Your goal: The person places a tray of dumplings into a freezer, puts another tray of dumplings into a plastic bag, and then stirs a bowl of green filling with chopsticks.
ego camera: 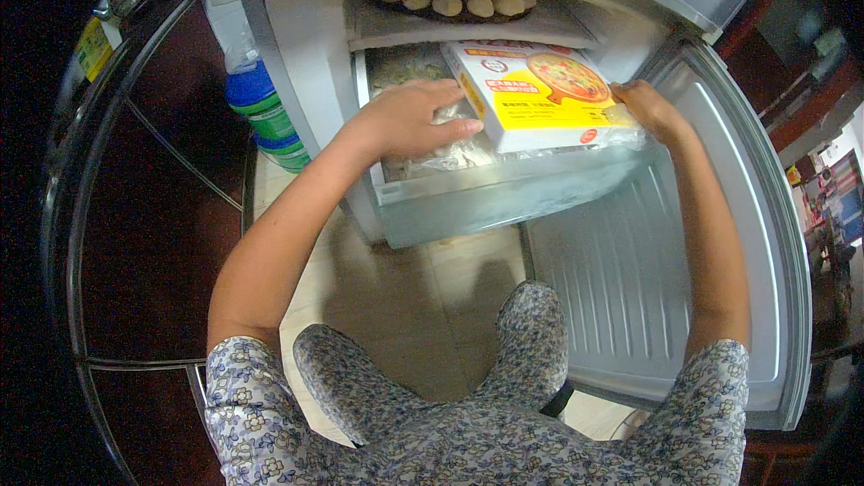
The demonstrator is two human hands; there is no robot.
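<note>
A white and yellow pizza box [533,98] with a pizza pictured on its lid lies tilted on top of a pulled-out freezer drawer [513,199] of clear plastic. My right hand [644,108] grips the box's right edge, thumb on top and fingers mostly hidden. At the box's left side is my left hand [412,118], fingers apart, hovering over the drawer's contents; whether its fingertips touch the box is hard to tell. Under and left of the box lie plastic bags [459,156] with blurred contents.
Above the drawer, a freezer shelf holds a dark tray with several pale dumplings [445,0]. The freezer door [628,270] hangs open on the right. Blue-lidded green tubs [266,111] stand left of the fridge, near a dark cabinet [162,236]. Floor tiles [418,283] show below.
</note>
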